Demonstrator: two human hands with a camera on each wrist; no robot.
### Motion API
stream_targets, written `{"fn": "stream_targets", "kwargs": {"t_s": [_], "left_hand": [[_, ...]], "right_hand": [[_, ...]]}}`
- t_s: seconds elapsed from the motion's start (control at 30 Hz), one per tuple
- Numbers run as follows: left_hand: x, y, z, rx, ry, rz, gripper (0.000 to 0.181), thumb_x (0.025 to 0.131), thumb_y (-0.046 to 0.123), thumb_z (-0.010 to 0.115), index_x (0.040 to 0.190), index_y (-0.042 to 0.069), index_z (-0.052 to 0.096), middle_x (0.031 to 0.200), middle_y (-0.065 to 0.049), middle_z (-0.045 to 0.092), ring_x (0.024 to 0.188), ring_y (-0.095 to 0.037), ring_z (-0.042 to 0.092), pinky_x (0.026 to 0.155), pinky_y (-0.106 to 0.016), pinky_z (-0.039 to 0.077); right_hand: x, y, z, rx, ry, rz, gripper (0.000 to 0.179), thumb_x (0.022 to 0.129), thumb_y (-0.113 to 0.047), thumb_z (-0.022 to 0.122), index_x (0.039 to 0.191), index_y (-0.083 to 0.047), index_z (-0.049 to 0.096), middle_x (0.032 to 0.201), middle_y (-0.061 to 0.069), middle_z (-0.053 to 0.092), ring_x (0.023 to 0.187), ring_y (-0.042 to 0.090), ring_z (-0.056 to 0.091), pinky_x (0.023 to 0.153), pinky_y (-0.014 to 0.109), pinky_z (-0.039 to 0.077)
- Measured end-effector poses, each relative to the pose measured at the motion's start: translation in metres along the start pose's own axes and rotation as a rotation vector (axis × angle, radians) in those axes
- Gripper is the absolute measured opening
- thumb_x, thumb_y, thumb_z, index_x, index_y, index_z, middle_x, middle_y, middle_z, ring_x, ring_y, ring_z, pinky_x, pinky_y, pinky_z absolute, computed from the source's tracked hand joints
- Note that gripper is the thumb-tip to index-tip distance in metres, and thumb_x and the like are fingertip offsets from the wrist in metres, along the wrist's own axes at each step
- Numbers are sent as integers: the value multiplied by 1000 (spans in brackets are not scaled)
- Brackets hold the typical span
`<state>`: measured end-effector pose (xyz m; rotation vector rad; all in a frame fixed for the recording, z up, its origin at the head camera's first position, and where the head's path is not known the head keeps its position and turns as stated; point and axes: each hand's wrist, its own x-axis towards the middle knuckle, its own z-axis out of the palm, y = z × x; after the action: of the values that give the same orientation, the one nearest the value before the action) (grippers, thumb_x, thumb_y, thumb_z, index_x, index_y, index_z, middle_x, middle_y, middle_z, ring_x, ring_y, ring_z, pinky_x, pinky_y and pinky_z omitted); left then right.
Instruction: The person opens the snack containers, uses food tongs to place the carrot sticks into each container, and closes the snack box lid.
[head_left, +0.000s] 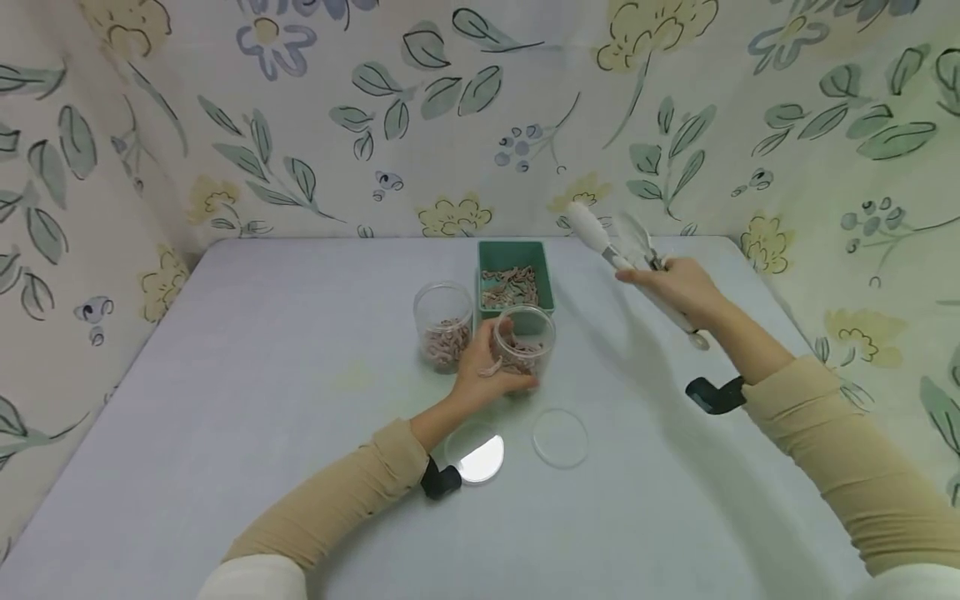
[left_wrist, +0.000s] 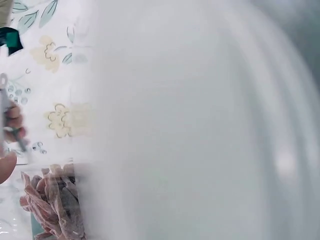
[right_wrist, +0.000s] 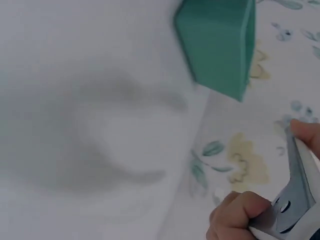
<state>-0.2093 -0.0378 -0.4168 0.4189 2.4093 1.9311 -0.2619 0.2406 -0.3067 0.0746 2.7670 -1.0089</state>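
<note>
My left hand [head_left: 483, 367] grips a clear round jar [head_left: 536, 333] from its left side, thumb toward the front. Pinkish-brown twisted strips [left_wrist: 52, 205] lie in its lower part. One more strip [head_left: 491, 368] shows against the fingers. Just left of that hand stands a second clear jar [head_left: 442, 304], partly filled with similar strips. My right hand [head_left: 678, 292] holds white-tipped tongs [head_left: 626, 262] up over the right side of the table, their two arms spread and nothing between the tips. In the right wrist view the metal part of the tongs [right_wrist: 292, 195] shows between thumb and fingers.
Behind the jars sits a green rectangular tub [head_left: 546, 279] with more strips inside. Two clear round lids lie in front, one shiny lid [head_left: 480, 458] beside the left wrist and another lid [head_left: 561, 438] to its right. A floral curtain [head_left: 480, 125] hangs behind the white table [head_left: 300, 350].
</note>
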Motion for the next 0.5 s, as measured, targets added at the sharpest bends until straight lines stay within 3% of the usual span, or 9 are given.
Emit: {"fn": "stream_targets", "kwargs": {"t_s": [0.1, 0.2, 0.4, 0.5], "left_hand": [[-1, 0, 0, 31, -20, 33, 84, 64, 2, 88, 135, -2, 42, 138, -21, 51, 126, -33, 49, 104, -44, 41], [-1, 1, -5, 131, -74, 71, 93, 63, 6, 90, 140, -2, 37, 136, -22, 50, 125, -34, 48, 105, -47, 39], [-2, 13, -22, 443, -238, 55, 110, 59, -3, 90, 147, -6, 25, 144, -25, 40, 130, -39, 42, 108, -51, 35], [-8, 21, -31, 548, -305, 8, 110, 60, -5, 89, 148, -8, 23, 150, -26, 33, 135, -40, 37, 111, -49, 31]], "right_hand": [[8, 23, 26, 35, -105, 118, 75, 89, -38, 64, 126, 21, 36, 110, 24, 44, 91, 30, 45, 72, 34, 44], [10, 37, 47, -30, -145, 139, 75, 87, -32, 66, 126, 24, 35, 107, 27, 45, 86, 30, 47, 68, 34, 45], [5, 44, 70, -196, -90, 93, 85, 86, -38, 67, 126, 29, 34, 116, 44, 50, 89, 42, 61, 71, 45, 56], [3, 44, 74, -300, -67, 73, 87, 86, -41, 68, 125, 30, 36, 98, 40, 59, 72, 36, 66, 61, 43, 57]]}}
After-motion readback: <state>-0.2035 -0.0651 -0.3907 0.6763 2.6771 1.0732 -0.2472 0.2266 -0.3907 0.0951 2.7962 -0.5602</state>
